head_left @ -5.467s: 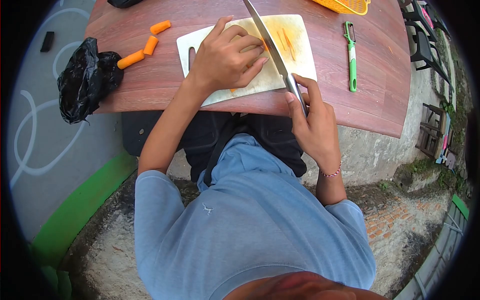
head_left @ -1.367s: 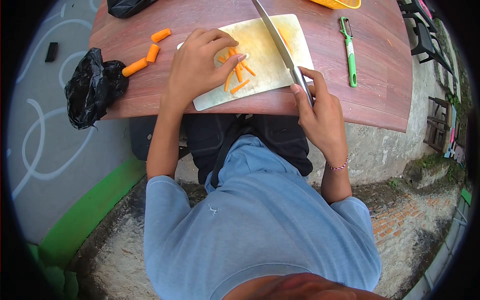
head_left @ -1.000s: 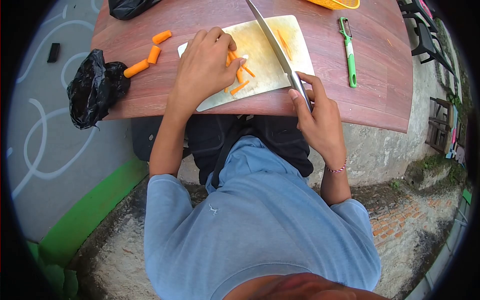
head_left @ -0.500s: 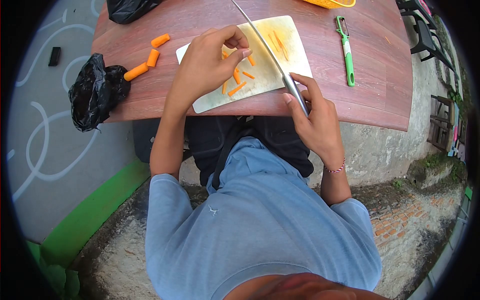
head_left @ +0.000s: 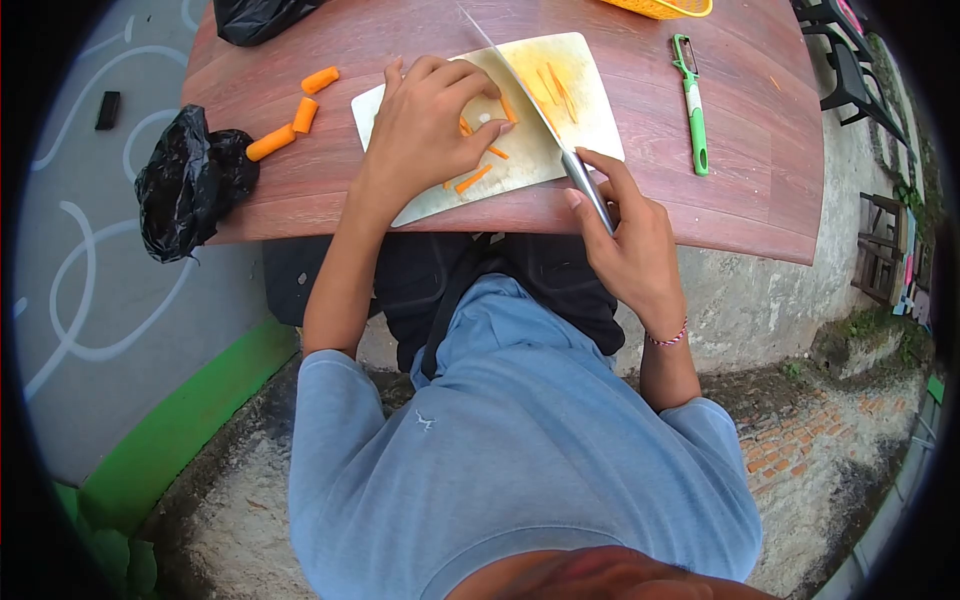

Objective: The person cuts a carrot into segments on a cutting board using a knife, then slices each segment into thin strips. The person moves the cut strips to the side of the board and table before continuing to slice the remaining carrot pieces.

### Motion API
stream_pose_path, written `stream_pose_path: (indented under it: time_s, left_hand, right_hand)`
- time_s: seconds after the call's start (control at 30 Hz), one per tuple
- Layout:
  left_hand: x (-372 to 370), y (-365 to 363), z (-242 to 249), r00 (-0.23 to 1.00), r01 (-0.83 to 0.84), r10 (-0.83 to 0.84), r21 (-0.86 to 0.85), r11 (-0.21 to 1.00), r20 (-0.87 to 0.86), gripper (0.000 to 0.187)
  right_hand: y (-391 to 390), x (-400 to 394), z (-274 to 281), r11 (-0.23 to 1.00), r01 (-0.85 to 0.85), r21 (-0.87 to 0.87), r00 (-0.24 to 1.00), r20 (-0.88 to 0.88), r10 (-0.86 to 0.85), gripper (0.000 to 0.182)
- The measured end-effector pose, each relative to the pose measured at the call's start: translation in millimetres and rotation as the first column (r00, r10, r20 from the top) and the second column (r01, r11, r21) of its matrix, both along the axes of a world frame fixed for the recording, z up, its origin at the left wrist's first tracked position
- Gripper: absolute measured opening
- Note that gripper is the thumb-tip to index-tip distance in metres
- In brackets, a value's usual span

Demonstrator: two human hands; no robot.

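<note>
My right hand (head_left: 632, 232) grips the handle of a long kitchen knife (head_left: 522, 84), its blade slanting up and left above the cutting board. The white cutting board (head_left: 420, 207), stained yellow in its upper part, lies near the table's front edge. Over the board's left half my left hand (head_left: 432, 125) is curved, thumb and fingers apart. Nothing shows held in it, though its palm side is hidden. Beside and below its thumb lie cut carrot sticks (head_left: 473, 180), some partly covered by the hand. Thin carrot strips (head_left: 562, 90) rest right of the blade.
Three carrot chunks (head_left: 270, 142) lie at the left of the wooden table (head_left: 745, 200), by a crumpled black plastic bag (head_left: 190, 185). Another black bag (head_left: 262, 18) sits at the back. A green peeler (head_left: 695, 115) lies to the right, with a yellow basket (head_left: 665, 8) behind.
My left hand has come down slightly and spread over the carrot sticks, its fingers moving apart from the thumb. The knife and my right hand have barely shifted.
</note>
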State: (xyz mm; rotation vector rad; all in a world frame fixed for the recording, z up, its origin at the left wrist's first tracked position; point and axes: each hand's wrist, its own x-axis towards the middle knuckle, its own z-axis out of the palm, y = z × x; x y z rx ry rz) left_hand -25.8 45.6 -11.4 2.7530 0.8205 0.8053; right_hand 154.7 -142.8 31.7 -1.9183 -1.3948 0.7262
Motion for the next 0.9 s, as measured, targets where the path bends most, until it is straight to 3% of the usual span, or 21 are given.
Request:
stream_pose_path:
  time_s: [0.07, 0.3, 0.73, 0.9]
  left_hand:
    - [-2.1, 1.2, -0.7, 1.000, 0.029, -0.029, -0.092, 0.995, -0.005, 0.028]
    - [2.8, 2.2, -20.0, 0.995, 0.056, -0.055, -0.019, 0.998, 0.084, 0.023]
    - [5.5, -1.8, -22.7, 0.993, 0.034, -0.043, 0.081, 0.996, 0.108, 0.016]
    - [5.5, -1.9, -22.4, 0.993, 0.034, -0.044, 0.089, 0.995, 0.112, 0.016]
  right_hand:
    - [1.5, 0.5, -2.1, 0.999, 0.021, -0.035, 0.998, -0.051, -0.022, 0.037]
    - [4.8, 2.0, -1.7, 0.996, 0.017, -0.088, 0.987, -0.158, -0.031, 0.035]
    - [8.2, -1.4, -1.5, 0.994, -0.014, -0.106, 0.990, -0.140, -0.001, 0.036]
    - [4.2, -2.0, -7.5, 0.999, -0.037, -0.036, 0.997, -0.063, 0.034, 0.036]
